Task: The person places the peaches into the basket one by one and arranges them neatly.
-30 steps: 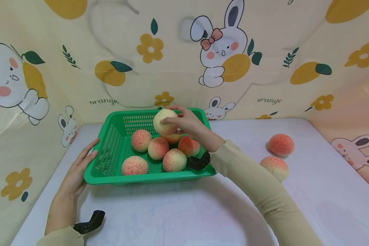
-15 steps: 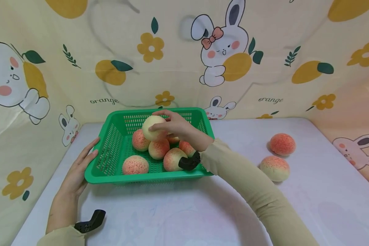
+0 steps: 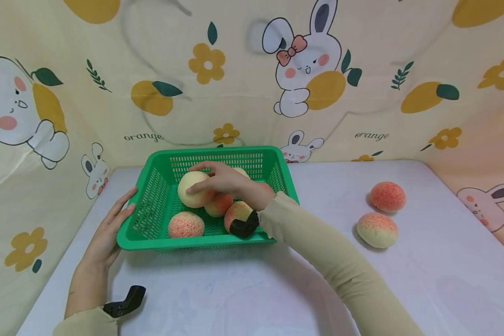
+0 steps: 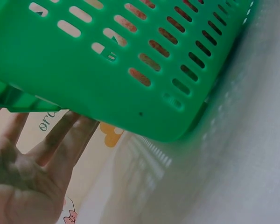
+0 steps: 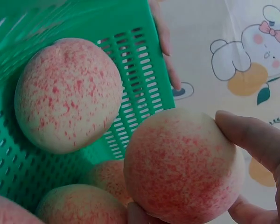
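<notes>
A green slotted basket (image 3: pixel 151 205) stands on the white table and holds several peaches. My right hand (image 3: pixel 218 179) reaches into it and grips a pale peach (image 3: pixel 192 189), low among the others; in the right wrist view the same held peach (image 5: pixel 182 165) fills the frame, with thumb and fingers curled round it, beside another peach (image 5: pixel 67 93). My left hand (image 3: pixel 109 228) lies flat with straight fingers against the basket's left wall (image 4: pixel 107 70), and that left hand (image 4: pixel 28 163) shows under the rim.
Two loose peaches (image 3: pixel 387 196) (image 3: pixel 376 229) lie on the table to the right of the basket. Cartoon-printed cloth walls (image 3: pixel 252 79) close in the back and both sides. Bare tabletop (image 3: pixel 235 289) stretches in front of the basket.
My right hand has carried the pale peach down and to the left, from above the basket's back rim into the pile. The left hand has stayed against the basket.
</notes>
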